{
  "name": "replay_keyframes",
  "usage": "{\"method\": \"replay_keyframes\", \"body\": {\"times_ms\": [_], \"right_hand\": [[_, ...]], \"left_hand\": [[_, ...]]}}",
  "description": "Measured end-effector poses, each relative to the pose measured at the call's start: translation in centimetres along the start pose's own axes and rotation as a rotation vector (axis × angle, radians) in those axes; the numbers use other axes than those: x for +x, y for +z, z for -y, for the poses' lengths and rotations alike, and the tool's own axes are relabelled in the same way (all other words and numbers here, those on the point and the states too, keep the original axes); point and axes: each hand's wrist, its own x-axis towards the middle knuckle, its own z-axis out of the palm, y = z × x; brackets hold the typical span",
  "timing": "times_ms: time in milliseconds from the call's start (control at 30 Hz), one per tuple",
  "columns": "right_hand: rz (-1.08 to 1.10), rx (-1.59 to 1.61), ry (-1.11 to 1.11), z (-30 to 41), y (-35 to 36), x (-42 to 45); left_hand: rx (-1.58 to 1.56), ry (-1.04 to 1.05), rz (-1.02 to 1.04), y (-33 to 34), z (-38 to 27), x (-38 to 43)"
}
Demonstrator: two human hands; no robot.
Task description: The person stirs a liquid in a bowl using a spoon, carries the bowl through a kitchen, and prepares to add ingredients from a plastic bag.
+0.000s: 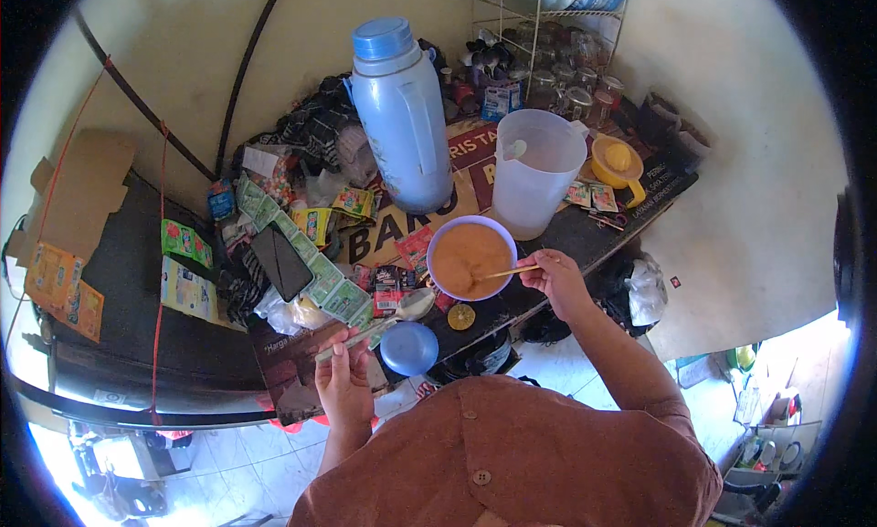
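Note:
A purple-rimmed bowl (472,258) of orange-brown liquid stands near the table's front edge. My right hand (558,280) grips a thin, light brown handle (510,272) whose far end dips into the liquid. My left hand (346,376) holds a large metal spoon (414,305) by its handle, with the spoon's bowl just left of the purple bowl. Below that spoon sits a round blue lid or small container (409,349). Half a citrus fruit (461,317) lies cut side up in front of the bowl. Behind the bowl stands a translucent plastic pitcher (538,177).
A tall blue thermos jug (404,123) stands behind the bowl. At right is a yellow citrus juicer (616,160). Sachets (332,280) and a dark phone (281,261) lie at left. Glass mugs (575,102) crowd the back beside a wire rack (541,13).

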Motion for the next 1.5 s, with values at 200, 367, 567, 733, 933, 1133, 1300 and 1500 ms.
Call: {"method": "replay_keyframes", "body": {"times_ms": [200, 367, 567, 733, 933, 1133, 1300, 1500], "right_hand": [[-0.01, -0.031, -0.154, 1.2, 0.6, -0.9], [0.043, -0.343, -0.436, 2.1, 1.3, -1.4], [-0.032, -0.512, -0.467, 0.7, 1.0, -0.5], [0.008, -0.415, -0.392, -0.6, 0.8, -0.4], [0.098, -0.79, -0.823, 2.4, 1.8, -2.2], [-0.084, -0.513, -0.533, -0.4, 0.7, -0.2], [-0.086, -0.274, -0.318, -2.6, 0.0, 1.6], [0.091, -0.497, -0.616, -0.2, 2.0, -0.4]], "left_hand": [[0.01, 0.013, -0.019, 0.0, 0.5, 0.3], [0.028, 0.006, -0.026, 0.8, 0.9, 0.8], [0.046, 0.013, 0.001, 2.0, 1.8, 2.1], [0.038, 0.016, 0.022, 2.4, 2.4, 3.2], [0.04, 0.052, 0.035, 2.9, 2.6, 4.4], [0.028, 0.048, 0.051, 3.7, 2.7, 4.9], [0.009, 0.031, 0.07, 3.5, 3.2, 5.1], [0.004, 0.023, 0.034, 3.2, 3.2, 5.2]]}}
